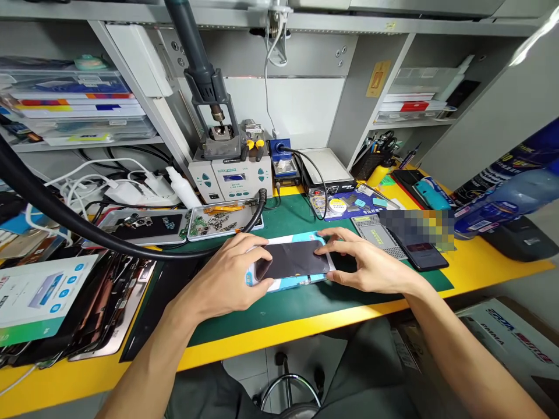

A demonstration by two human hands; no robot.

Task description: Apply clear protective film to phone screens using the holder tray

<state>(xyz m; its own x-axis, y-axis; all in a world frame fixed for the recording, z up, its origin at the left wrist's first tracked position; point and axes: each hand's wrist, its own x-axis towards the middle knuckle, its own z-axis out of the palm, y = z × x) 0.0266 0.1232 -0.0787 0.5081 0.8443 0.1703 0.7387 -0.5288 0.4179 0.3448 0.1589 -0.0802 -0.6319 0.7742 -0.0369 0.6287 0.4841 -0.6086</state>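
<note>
A dark phone screen [294,259] lies face up on a white and light-blue flat packet [286,284] over the green mat. My left hand [233,270] is curled round its left end, thumb at the near edge and fingers at the far edge. On the right end, my right hand [360,262] has its fingertips on the screen's corner and its thumb at the near edge. What lies under the packet is hidden. A black phone [421,253] rests to the right of my right hand, beside a perforated metal plate [378,237].
A thick black cable [131,247] arcs in from the left. A soldering station [236,177] stands behind the green mat [244,317], near a tray of small parts [222,220]. Stacked phone parts [105,308] sit on the left, a blue bottle [502,201] on the right.
</note>
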